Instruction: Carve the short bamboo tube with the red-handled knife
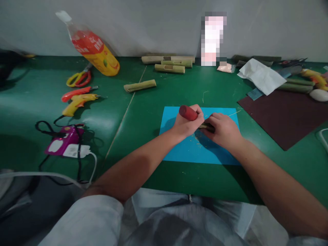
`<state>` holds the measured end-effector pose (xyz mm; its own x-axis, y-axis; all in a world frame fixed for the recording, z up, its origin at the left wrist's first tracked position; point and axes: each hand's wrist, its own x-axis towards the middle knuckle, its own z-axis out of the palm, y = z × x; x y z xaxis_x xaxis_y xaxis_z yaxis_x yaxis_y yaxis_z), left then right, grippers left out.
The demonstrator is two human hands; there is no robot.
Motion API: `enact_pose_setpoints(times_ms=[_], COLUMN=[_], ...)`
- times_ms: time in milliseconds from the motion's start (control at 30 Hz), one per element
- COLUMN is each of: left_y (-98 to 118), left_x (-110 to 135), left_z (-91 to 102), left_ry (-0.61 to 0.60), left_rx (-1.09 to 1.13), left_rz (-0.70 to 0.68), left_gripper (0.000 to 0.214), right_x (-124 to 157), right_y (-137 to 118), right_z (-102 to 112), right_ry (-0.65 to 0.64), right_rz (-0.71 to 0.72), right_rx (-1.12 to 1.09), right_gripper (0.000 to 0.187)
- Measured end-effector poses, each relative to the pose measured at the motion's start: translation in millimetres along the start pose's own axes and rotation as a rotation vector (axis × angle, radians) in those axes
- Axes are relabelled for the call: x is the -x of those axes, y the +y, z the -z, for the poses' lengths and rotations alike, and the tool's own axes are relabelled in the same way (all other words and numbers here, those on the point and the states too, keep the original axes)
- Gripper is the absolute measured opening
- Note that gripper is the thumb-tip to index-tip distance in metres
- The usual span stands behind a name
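My left hand (188, 122) is wrapped round the thick red handle (188, 112) of a hand tool, perhaps a carving knife or chisel. Its working end is hidden by my fingers. Close beside it, my right hand (222, 128) is closed on a short bamboo piece (205, 126), pressing it low over a blue sheet (176, 153). Most of the bamboo is covered by my fingers. Small shavings (199, 140) are scattered on the sheet under and in front of my hands.
On the green table (138, 136) lie a glue gun (78, 104), a red cutter (77, 94), scissors (79, 78) and a purple power strip (64, 140) with cords. A drink bottle (94, 51) leans at the back. Several bamboo tubes (169, 69), white tissue (261, 75) and a dark sheet (284, 119) lie beyond.
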<state>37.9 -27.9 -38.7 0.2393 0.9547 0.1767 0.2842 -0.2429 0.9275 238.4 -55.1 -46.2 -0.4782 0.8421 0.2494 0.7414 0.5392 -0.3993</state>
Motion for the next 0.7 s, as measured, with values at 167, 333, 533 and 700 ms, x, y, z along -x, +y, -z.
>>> enact_pose_setpoints(times_ms=[167,333,533,700], left_y=[-0.5,2.7,5.9,6.9], left_x=[0.9,3.7,5.4,5.4], left_z=[2.7,3.1,4.3,5.6], left_ry=[-0.051,-0.050,-0.064,-0.069], left_rx=[-0.022,-0.036,-0.056,-0.056], left_rz=[-0.036,-0.024,-0.011,-0.009], left_gripper=[0.017,0.017,0.015,0.014], right_x=[0.9,2.0,3.0,3.5], right_y=[0.8,1.1,0.6,0.5], right_z=[-0.2,-0.1,0.4,0.7], right_ry=[0.013,0.012,0.015,0.012], right_rz=[0.007,0.026,0.036,0.036], right_rx=[-0.026,-0.036,-0.037,-0.052], right_gripper=[0.010,0.011,0.014,0.012])
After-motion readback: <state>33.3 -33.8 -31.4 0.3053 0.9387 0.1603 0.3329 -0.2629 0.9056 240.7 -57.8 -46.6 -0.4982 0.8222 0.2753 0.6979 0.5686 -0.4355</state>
